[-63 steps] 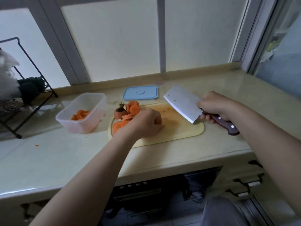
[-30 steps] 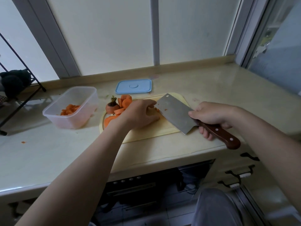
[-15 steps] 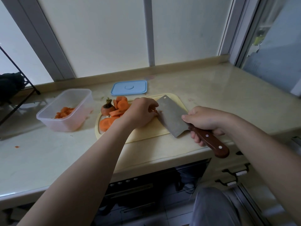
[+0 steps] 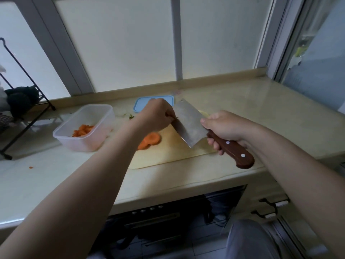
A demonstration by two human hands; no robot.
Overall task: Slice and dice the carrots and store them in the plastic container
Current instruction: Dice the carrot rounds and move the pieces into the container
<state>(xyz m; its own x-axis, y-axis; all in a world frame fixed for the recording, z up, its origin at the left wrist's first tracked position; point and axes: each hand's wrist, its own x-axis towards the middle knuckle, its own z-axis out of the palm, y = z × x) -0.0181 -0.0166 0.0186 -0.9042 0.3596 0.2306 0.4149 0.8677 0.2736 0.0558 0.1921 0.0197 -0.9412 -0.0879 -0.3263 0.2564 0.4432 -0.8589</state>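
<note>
Lifted off the pile since half a second ago, my left hand (image 4: 155, 116) now sits against the flat of the cleaver (image 4: 188, 126), near the blade's far end.

Nearest me, the right hand (image 4: 222, 126) is wrapped tight round the brown riveted handle. The cleaver's long axis runs from the handle at 4 o'clock up to the blade tip at 10 o'clock, with the flat turned toward me. Its lower corner hangs over the board (image 4: 168, 157), which lies on the bench (image 4: 56, 174).

On the board, at 7 o'clock from the blade and partly behind my left forearm, lie a few carrot slices (image 4: 150, 140), flat and overlapping.

My left hand's fingers are curled at the steel. I cannot tell whether they pinch a piece there or only brush the blade.

The relation that counts: the container (image 4: 84, 144) stands off the board at 9 o'clock from both hands, just beside its left edge, its long axis pointing toward 1 o'clock. Cut carrot (image 4: 82, 130) already lies in it. My left hand is the nearer one, so I judge anything carried over will go leftward, across the slices.

Beyond, at 12 o'clock, the blue lid (image 4: 141, 103) lies flat, half hidden by my left hand. A wire rack (image 4: 24, 116) stands far left.

No brand, label or writing can be read on anything.
</note>
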